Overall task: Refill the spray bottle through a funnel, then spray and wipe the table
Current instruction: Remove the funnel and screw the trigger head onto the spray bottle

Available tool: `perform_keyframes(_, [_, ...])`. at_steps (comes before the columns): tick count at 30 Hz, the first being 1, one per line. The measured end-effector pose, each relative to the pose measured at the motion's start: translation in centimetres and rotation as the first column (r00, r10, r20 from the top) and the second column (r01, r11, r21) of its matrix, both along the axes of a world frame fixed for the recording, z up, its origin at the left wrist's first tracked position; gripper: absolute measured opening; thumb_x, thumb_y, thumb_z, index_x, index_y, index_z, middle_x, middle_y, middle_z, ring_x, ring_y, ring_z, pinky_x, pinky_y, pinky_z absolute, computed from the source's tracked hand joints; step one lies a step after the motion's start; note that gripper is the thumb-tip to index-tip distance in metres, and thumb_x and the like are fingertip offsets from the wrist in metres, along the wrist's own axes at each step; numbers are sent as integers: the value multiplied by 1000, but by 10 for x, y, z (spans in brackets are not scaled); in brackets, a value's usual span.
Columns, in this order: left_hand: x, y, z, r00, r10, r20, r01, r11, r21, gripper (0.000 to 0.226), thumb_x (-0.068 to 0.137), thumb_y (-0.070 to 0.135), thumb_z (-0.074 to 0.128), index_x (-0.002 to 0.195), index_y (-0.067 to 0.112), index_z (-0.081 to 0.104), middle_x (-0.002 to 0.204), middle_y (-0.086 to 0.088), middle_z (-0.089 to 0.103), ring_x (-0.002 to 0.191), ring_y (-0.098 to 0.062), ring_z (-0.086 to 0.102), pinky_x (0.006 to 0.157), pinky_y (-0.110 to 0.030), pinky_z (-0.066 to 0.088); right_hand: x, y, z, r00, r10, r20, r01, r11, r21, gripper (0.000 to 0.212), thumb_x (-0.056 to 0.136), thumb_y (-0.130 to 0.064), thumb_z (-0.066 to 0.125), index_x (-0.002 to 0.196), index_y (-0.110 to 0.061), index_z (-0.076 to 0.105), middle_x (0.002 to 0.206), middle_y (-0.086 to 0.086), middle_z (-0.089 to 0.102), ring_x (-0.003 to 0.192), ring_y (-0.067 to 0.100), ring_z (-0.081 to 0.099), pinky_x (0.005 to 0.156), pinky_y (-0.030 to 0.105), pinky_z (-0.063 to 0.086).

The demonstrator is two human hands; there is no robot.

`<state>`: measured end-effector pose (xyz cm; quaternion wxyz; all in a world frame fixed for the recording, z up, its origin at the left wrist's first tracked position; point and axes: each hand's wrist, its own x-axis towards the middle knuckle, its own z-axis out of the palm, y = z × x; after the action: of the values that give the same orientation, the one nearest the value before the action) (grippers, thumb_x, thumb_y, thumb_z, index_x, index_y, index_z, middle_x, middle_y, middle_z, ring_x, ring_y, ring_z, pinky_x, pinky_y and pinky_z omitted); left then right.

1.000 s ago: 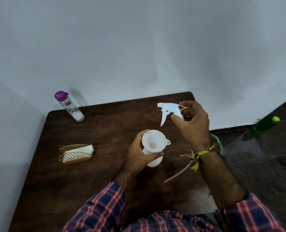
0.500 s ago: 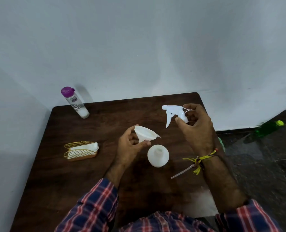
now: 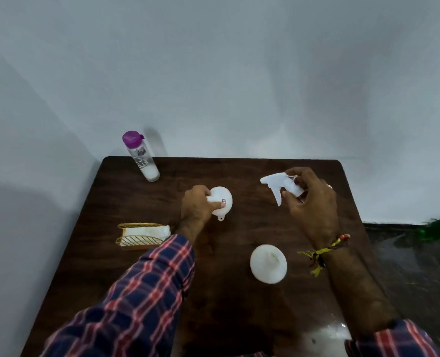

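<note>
The funnel (image 3: 221,202) has left the spray bottle (image 3: 268,263); the left hand (image 3: 198,206) sets it down beyond, fingers curled round its spout. Right hand (image 3: 310,199) grips the sprayer head (image 3: 282,185) beyond the open bottle on the bench (image 3: 162,266). Refilling seems finished; recapping comes next.

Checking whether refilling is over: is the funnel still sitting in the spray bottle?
Apart. The head view shows the left hand holding the funnel far from the spray bottle, with bare table between them.
</note>
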<state>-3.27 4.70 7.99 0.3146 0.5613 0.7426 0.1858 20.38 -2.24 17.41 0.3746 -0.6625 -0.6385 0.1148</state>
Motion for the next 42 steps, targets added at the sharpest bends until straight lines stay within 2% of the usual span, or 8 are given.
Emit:
perform_keyframes(8, [-21, 95, -19, 973, -61, -222, 51, 998, -47, 48, 74, 30, 83, 112, 9, 64, 115, -12, 67, 107, -30, 63, 87, -38, 52, -18, 50, -23, 996, 71, 51, -67, 994, -82, 40, 77, -8, 78, 112, -18, 62, 100, 2, 70, 89, 22, 62, 76, 25, 46])
perform_keyframes(19, [-26, 132, -64, 956, -66, -285, 49, 997, -64, 62, 80, 36, 77, 129, 9, 50, 124, -15, 60, 113, -32, 58, 92, -41, 49, -22, 73, -44, 996, 84, 7, -83, 991, -103, 40, 78, -8, 75, 114, -17, 61, 102, -2, 68, 93, 19, 61, 80, 43, 55])
perform_keyframes(24, [-6, 84, -37, 998, 57, -28, -52, 990, 135, 76, 74, 28, 83, 136, 15, 40, 122, -10, 57, 111, -26, 57, 91, -36, 47, -25, 69, -37, 996, 41, -78, -45, 997, -59, 42, 77, -7, 76, 114, -20, 62, 101, -7, 67, 91, 15, 64, 79, 39, 56])
perform_keyframes(28, [23, 12, -25, 973, -184, 141, 176, 982, 69, 56, 73, 26, 83, 122, 25, 55, 93, 7, 59, 83, -9, 58, 70, -19, 49, -15, 57, -22, 985, -15, -171, 17, 1000, 7, 40, 76, -7, 76, 112, -19, 62, 99, -7, 67, 87, 13, 66, 77, 32, 57])
perform_keyframes(32, [47, -52, -18, 851, -387, 354, 413, 911, 3, 60, 69, 19, 86, 123, 26, 61, 110, 9, 65, 102, -4, 62, 91, -26, 54, -2, 38, 4, 952, -67, -300, 98, 991, 91, 39, 75, -4, 78, 111, -10, 63, 93, -15, 64, 83, 5, 65, 76, 15, 54])
perform_keyframes(34, [54, -75, -13, 765, -481, 429, 539, 842, -17, 71, 65, 23, 89, 129, 29, 58, 125, 12, 62, 115, 0, 57, 100, -24, 49, 6, 27, 16, 932, -74, -356, 120, 987, 111, 39, 76, -5, 79, 111, -10, 63, 94, -7, 66, 85, 11, 67, 79, 23, 56])
perform_keyframes(37, [64, -100, -12, 715, -572, 402, 630, 776, -16, 80, 58, 33, 91, 130, 32, 57, 130, 17, 59, 118, 1, 54, 99, -20, 46, 17, 11, 32, 902, -91, -423, 159, 979, 128, 41, 75, -6, 81, 111, -12, 62, 96, 6, 67, 85, 20, 69, 79, 35, 59])
perform_keyframes(42, [81, -126, -14, 835, -424, 350, 430, 900, 63, 68, 61, 40, 88, 122, 32, 62, 119, 17, 64, 109, 0, 57, 95, -29, 52, 23, -19, 59, 879, -105, -465, 203, 965, 167, 42, 74, -10, 82, 111, -12, 63, 91, 9, 68, 80, 18, 67, 77, 34, 58])
